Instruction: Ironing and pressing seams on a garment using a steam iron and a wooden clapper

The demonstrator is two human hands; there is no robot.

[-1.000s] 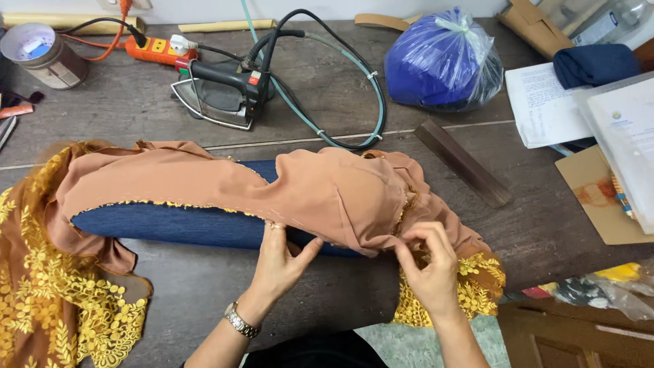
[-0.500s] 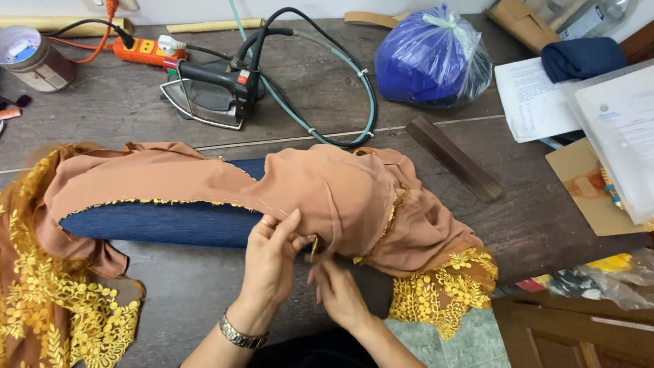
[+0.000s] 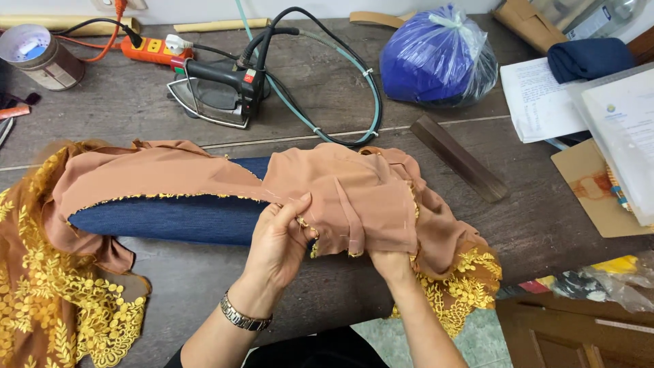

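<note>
Fingers of the left hand are curling together and pinching the lower edge of the tan lining fabric, right where its gold-trimmed hem is folding over the blue padded ironing form. The wrist is wearing a metal watch. The right hand is sitting just beside it, tucked up under the same fabric, so its fingers are hidden and I cannot tell how they are set. The fabric is draping across the form from left to right along the near side of the wooden table, and pins are showing in it near the hands. Yellow embroidered lace is spilling off the left end, and more is hanging below the right hand. Farther back, a flat iron is resting with its cord looping, a blue plastic bag is lying near a dark wooden bar, and papers are stacking up on the right.
</note>
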